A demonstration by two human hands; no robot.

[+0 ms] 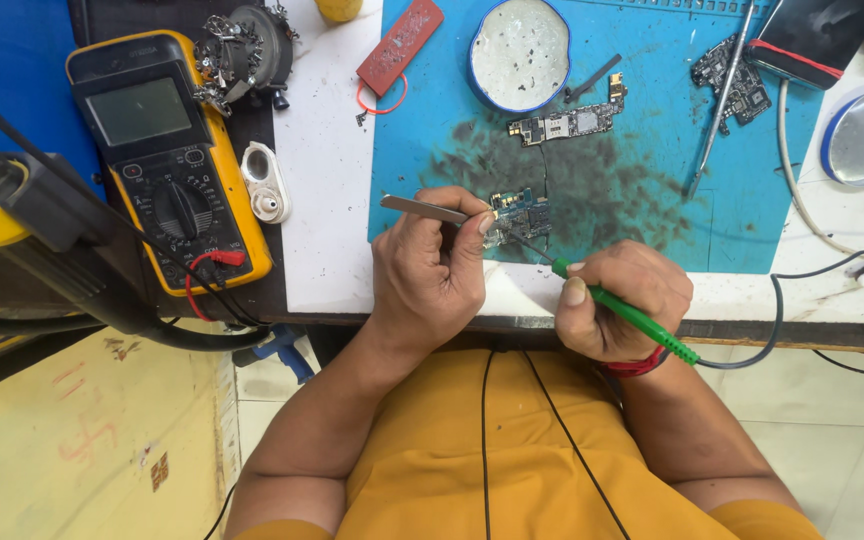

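Board: a small circuit board (pixel 519 213) lies at the near edge of the blue mat (pixel 652 180), on the bench.
Left hand (pixel 427 275): clenched on tweezers (pixel 422 208), tips at the board.
Right hand (pixel 617 300): gripping a green soldering iron (pixel 627 315), tip touching the board.
Technique: pinning the board steady and keeping the tip light would likely serve best.
Around the board: a second board (pixel 564 124) just beyond; multimeter (pixel 167 155) well left.
Obstacle: the iron's cable (pixel 782 320) trails right of the board.

Shiny metal tweezers (pixel 422 208), a glossy green plastic iron handle (pixel 632 318), and a matt, soot-smudged blue mat (pixel 652 150).
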